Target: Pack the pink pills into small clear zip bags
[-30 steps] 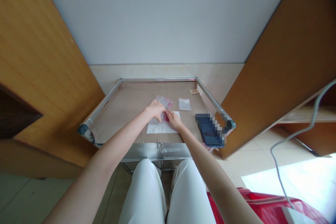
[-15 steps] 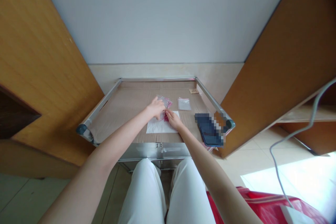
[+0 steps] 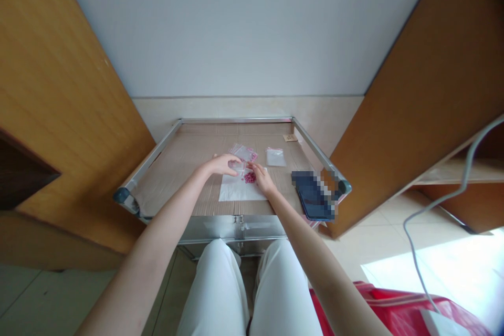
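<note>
Head view: left hand (image 3: 222,165) and right hand (image 3: 262,178), nearly together, pinch a light, limp clear plastic bag (image 3: 240,167) by its edges, just beside small pink beads (image 3: 249,177).

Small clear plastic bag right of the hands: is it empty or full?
The small clear plastic bag looks empty: flat, no contents visible.

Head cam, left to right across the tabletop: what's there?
left hand → pink beads → right hand → clear plastic bag → phone
</note>
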`<move>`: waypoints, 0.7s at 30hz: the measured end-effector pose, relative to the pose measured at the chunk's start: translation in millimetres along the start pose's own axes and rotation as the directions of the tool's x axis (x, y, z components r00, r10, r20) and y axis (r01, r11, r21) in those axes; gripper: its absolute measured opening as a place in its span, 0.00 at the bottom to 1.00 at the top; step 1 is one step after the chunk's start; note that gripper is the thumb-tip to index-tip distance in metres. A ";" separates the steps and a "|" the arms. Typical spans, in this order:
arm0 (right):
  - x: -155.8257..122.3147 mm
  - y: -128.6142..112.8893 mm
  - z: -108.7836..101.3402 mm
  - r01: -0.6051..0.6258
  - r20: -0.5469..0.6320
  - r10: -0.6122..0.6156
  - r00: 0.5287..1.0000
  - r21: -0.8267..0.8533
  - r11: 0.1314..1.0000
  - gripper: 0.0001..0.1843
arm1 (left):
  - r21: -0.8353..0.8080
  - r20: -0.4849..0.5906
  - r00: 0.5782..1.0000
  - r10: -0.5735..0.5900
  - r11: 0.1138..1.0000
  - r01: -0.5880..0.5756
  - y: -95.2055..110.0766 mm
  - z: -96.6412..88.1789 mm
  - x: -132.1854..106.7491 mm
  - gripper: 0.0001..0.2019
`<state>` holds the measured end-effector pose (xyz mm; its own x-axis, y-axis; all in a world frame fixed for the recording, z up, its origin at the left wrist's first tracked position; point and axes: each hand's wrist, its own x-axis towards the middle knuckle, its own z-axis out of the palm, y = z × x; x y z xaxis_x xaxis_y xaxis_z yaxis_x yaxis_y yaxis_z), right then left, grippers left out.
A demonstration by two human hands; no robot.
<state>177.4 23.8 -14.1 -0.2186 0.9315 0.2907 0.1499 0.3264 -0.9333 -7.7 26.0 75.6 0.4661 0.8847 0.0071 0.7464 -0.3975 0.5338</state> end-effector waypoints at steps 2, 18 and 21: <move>1.7 3.5 -0.4 -0.017 -0.040 0.020 0.999 0.078 0.997 0.21 | -0.208 -0.067 0.998 0.014 0.978 -0.028 -3.7 7.4 -5.4 0.22; -0.9 -21.7 -4.2 0.082 -0.146 -0.066 0.987 0.107 0.991 0.19 | -0.377 -0.734 0.658 -0.170 0.908 -0.185 12.2 69.3 -25.8 0.24; -6.6 -43.2 -3.9 0.145 -0.074 -0.144 0.987 0.019 0.989 0.17 | -0.427 -0.728 0.652 -0.210 0.884 -0.192 14.9 73.8 -23.3 0.24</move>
<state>176.1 4.1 25.1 -0.1660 0.8843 0.4364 0.0982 0.4551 -0.8850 27.6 -18.5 20.9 -0.1987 0.8380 0.5082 0.3671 -0.4171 0.8314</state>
